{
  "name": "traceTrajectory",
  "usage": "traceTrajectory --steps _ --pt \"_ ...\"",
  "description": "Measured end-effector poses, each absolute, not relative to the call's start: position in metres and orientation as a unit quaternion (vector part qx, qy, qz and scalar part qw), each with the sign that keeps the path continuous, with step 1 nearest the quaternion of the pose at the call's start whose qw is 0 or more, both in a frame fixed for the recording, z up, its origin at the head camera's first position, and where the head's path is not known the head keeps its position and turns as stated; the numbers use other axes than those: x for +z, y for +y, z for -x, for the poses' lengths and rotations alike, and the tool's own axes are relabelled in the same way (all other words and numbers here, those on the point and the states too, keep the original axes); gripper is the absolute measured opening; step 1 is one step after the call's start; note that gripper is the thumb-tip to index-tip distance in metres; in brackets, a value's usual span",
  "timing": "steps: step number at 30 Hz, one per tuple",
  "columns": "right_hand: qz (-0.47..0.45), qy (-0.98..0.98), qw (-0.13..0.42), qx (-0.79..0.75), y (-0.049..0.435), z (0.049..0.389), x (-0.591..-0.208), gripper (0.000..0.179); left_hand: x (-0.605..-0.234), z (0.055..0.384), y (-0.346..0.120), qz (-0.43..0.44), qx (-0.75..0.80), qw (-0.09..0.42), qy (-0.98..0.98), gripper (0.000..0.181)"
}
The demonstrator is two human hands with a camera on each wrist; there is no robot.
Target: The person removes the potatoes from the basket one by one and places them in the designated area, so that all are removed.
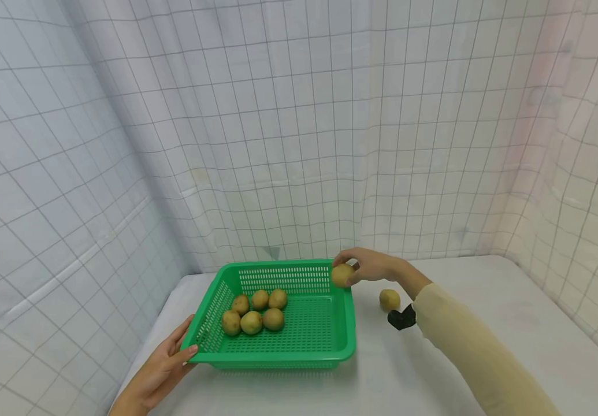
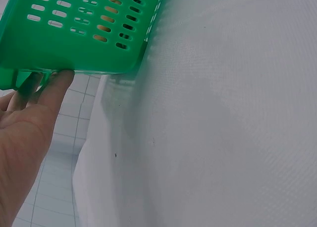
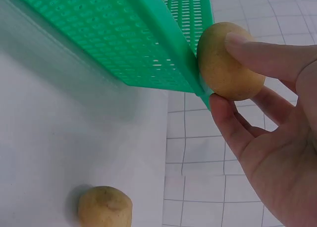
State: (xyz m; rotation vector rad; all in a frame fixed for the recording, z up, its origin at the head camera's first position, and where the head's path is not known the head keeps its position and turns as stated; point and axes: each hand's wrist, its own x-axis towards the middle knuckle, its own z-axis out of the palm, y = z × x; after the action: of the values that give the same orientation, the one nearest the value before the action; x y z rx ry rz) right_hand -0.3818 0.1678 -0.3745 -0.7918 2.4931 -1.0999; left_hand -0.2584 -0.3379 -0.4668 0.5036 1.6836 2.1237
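Observation:
My right hand [image 1: 368,264] pinches a potato [image 1: 342,275] between thumb and fingers at the far right corner of a green plastic basket [image 1: 278,357]. In the right wrist view this potato [image 3: 225,63] is right beside the basket's rim [image 3: 168,33]. Several other potatoes [image 1: 251,322] lie together in the left half of the basket. With its thumb over the rim, my left hand [image 1: 160,367] grips the basket's near left corner. The left wrist view shows the fingers of that hand [image 2: 25,133] against the rim's underside.
One loose potato [image 1: 389,300] lies on the white table [image 1: 486,300] to the right of the basket. A small black object [image 1: 401,318] shows next to the right sleeve. White cloth walls with a grid pattern [image 1: 299,144] stand behind and at both sides.

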Motion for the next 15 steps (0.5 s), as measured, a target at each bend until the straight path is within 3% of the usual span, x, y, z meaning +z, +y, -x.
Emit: traceTrajectory --steps 15 --pt "0.231 0.882 0.145 -0.383 0.211 0.374 -0.374 0.048 -0.465 0.258 -0.338 -0.177 0.754 0.2 0.601 0.078"
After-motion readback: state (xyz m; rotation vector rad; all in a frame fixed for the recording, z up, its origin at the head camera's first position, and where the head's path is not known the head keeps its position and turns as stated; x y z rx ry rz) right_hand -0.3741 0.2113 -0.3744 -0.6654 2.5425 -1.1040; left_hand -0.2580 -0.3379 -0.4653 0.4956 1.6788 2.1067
